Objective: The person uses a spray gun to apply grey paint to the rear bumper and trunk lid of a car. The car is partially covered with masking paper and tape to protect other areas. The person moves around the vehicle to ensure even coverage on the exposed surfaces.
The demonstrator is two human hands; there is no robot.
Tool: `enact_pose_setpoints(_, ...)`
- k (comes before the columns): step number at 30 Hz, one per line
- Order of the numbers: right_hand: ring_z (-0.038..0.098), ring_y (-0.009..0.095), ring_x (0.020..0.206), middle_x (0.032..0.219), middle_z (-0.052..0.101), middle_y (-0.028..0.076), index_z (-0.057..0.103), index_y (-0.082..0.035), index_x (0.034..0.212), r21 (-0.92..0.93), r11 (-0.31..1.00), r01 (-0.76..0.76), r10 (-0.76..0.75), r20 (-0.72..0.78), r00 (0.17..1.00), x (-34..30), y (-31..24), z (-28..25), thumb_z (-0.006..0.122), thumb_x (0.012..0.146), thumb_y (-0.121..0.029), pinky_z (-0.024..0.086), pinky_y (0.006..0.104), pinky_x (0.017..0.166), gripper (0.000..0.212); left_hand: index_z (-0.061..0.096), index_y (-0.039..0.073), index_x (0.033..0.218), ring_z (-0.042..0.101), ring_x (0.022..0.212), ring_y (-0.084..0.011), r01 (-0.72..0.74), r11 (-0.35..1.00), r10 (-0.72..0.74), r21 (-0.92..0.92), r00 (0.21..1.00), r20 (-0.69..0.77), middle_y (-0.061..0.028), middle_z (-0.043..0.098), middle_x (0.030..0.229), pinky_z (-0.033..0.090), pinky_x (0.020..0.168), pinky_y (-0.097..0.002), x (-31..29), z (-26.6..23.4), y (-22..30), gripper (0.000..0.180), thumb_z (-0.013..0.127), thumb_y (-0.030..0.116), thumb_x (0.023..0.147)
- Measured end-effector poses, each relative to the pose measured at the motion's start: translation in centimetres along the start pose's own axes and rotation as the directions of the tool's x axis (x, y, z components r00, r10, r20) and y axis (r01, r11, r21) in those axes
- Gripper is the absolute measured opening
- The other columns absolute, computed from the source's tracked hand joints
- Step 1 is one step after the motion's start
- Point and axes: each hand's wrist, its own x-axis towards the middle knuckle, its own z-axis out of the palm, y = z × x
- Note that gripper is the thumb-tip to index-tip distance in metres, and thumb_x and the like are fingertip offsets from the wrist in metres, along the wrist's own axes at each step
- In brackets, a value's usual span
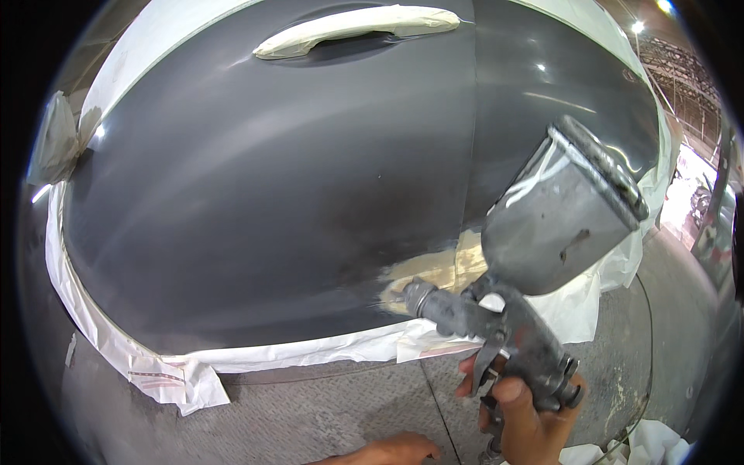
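A right hand [533, 422] is gripping a spray gun [535, 345] before a dark car [271, 201].
At the far left, a plastic cover [56, 143] is hanging beside the car; white paper [174, 380] is edging the lower left and running along the bottom. Pale tape [356, 29] is wrapping the door handle at top centre. At the bottom centre, the left hand [397, 448] is showing only partly, so its opening and hold cannot be told. A tan patch [434, 271] is showing right of centre, with the gun's nozzle [418, 297] overlapping it in view. Right of centre, the gun is tilting, its grey cup [562, 221] uppermost, while the right hand is closing around its handle, fingers near the trigger [487, 364].
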Motion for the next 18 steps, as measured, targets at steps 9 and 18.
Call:
enact_pose_setpoints(9, 0.064, 0.016, 0.061, 0.083, 0.068, 0.013, 0.059, -0.001, 0.100, -0.251, 0.964, 0.088, -0.191, -0.422, 0.886, 1.1, 1.5, -1.0, 0.062, 0.092, -0.040, 0.042, 0.0221, 0.038, 0.040, 0.065, 0.005, 0.113, 0.064, 0.097, -0.0364, 0.089, 0.995, -0.089, -0.041, 0.996, -0.007, -0.0182, 0.068, 0.103, 0.050, 0.084, -0.0444, -1.1, 0.0, -0.8, 0.052, 0.073, 0.039, 0.075)
enact_pose_setpoints(18, 0.065, 0.017, 0.062, 0.083, 0.068, 0.015, 0.059, 0.001, 0.101, -0.234, 0.966, 0.109, -0.195, -0.388, 0.901, 0.3, 1.5, -0.6, 0.061, 0.091, -0.043, 0.042, 0.0220, 0.037, 0.045, 0.065, 0.006, 0.113, 0.063, 0.101, -0.0358, 0.089, 0.995, -0.088, -0.043, 0.996, 0.025, -0.0174, 0.067, 0.107, 0.050, 0.085, -0.0440, -1.4, -1.4, 0.4, 0.054, 0.073, 0.042, 0.074)
